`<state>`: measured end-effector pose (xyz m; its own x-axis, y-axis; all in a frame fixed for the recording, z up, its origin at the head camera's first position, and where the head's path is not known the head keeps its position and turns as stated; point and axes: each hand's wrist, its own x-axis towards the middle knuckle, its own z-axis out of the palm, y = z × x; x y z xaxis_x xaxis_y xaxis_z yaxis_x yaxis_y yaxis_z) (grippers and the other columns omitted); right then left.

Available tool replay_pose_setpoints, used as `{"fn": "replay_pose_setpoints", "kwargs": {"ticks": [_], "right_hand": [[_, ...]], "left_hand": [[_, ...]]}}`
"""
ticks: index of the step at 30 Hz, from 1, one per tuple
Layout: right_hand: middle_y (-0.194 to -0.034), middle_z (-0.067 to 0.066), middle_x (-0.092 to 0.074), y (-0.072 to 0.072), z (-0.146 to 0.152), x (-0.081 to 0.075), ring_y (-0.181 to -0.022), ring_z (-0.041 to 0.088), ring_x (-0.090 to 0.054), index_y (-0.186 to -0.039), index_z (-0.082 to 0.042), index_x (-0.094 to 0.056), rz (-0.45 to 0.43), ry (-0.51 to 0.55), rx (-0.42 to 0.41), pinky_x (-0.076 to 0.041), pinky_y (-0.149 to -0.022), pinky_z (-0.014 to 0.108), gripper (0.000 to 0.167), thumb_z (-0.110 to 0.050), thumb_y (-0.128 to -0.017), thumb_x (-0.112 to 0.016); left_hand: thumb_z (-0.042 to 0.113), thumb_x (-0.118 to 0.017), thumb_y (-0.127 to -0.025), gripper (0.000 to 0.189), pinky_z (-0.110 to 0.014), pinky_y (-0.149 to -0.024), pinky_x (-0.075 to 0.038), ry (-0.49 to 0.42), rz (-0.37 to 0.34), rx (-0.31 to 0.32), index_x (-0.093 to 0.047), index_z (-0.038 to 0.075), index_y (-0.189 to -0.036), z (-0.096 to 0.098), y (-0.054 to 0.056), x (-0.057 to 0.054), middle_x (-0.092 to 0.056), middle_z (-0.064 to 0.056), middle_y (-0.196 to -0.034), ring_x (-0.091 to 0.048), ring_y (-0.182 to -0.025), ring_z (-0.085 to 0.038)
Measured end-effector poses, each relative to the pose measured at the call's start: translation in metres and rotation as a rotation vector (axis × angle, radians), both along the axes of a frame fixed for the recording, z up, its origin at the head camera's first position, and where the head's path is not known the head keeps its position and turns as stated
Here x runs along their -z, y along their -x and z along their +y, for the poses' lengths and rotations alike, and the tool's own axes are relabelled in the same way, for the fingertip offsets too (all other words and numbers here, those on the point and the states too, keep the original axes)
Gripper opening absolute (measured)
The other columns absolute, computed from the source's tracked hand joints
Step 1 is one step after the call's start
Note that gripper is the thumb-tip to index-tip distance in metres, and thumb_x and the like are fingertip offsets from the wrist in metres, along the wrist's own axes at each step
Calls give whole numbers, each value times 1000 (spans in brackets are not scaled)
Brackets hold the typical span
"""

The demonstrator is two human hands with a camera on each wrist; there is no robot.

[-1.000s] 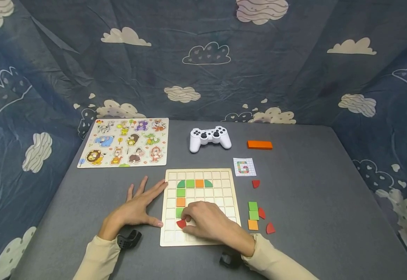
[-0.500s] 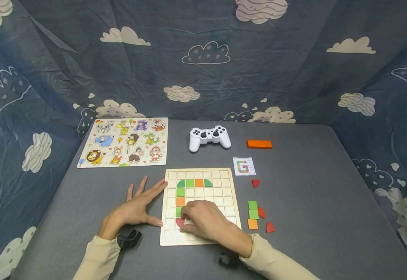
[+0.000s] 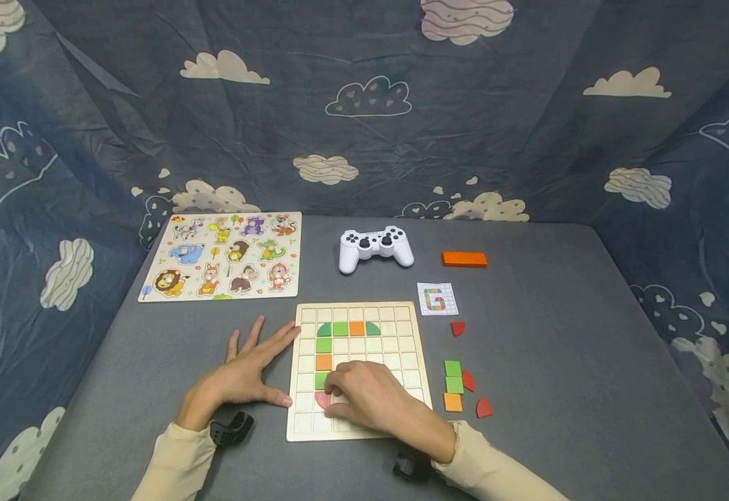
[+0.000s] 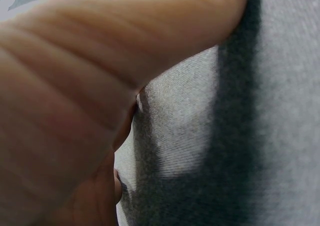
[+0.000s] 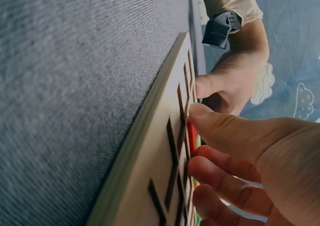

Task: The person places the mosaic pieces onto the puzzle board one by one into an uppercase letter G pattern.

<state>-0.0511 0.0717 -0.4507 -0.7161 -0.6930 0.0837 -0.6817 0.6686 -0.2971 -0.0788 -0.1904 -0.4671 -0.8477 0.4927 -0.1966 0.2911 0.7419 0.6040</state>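
A wooden grid board (image 3: 304,423) lies on the grey table, with green, orange and dark green tiles set along its top row and left column. At the lower end of that column sits a red quarter-circle tile (image 3: 322,400). Over the board, my right hand (image 3: 373,396) pinches this tile between thumb and fingers; the right wrist view shows the red tile (image 5: 191,136) by the thumb tip, low against the board. My left hand (image 3: 241,376) is spread flat on the table, its thumb and a fingertip touching the board's left edge.
Right of the board lie green square tiles (image 3: 453,385), an orange tile (image 3: 453,402) and several red quarter-circles (image 3: 484,408). A pattern card (image 3: 438,299) is above them. Behind stand a white game controller (image 3: 375,249), an orange block (image 3: 464,259) and an animal puzzle board (image 3: 223,256).
The red tile has turned and settled from a skewed position into line with the grid cell below the green tile. My right hand shifted slightly left; my left hand stays put.
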Motion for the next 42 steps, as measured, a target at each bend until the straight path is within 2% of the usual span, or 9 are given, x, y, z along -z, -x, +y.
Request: {"fn": "replay_pose_setpoints", "kwargs": {"ticks": [11,20,29,33,38,42], "right_hand": [[-81,-14,-66,0,17,-8,-71,0,-53,-92,-22,-75,-32,18,51,-47,-62,20,19,-38,-82,-80],[-82,-12,-67,0,41,-14,-73,0,-55,-97,-20,-75,-71,71,138,-47,-65,19,23,-34,-81,-83],[-82,-6,-71,10,76,-18,-68,3,-58,-97,-14,-75,-103,156,173,-46,-59,17,23,-26,-79,-85],[-78,-9,-68,13,94,-20,-64,1,-54,-97,-15,-76,-130,170,235,-43,-55,17,24,-28,-80,-85],[-81,-8,-67,13,115,-17,-67,8,-56,-97,-15,-75,-122,161,299,-44,-59,20,26,-32,-80,-85],[-92,-7,-72,12,131,-12,-77,10,-60,-99,-16,-75,-112,150,330,-49,-68,26,26,-30,-80,-85]], "left_hand": [[52,-89,-64,121,-76,-108,16,-8,-9,-4,-24,20,-161,-2,0,0,-18,-6,-169,14,-151,-49],[50,-89,-64,121,-76,-108,16,-12,-11,-2,-24,21,-161,-1,0,0,-17,-5,-169,15,-151,-49],[49,-89,-64,121,-75,-108,18,-13,-22,-1,-23,21,-162,-1,0,-2,-16,-5,-169,16,-151,-48],[51,-89,-65,121,-75,-108,18,-17,-25,3,-23,21,-162,-1,1,-2,-16,-4,-169,16,-151,-48],[50,-89,-64,121,-75,-108,18,-22,-29,1,-23,21,-161,0,0,-2,-16,-4,-169,16,-151,-47],[50,-90,-64,121,-75,-108,18,-29,-29,-5,-24,21,-161,0,0,-2,-17,-4,-169,16,-151,-48]]}}
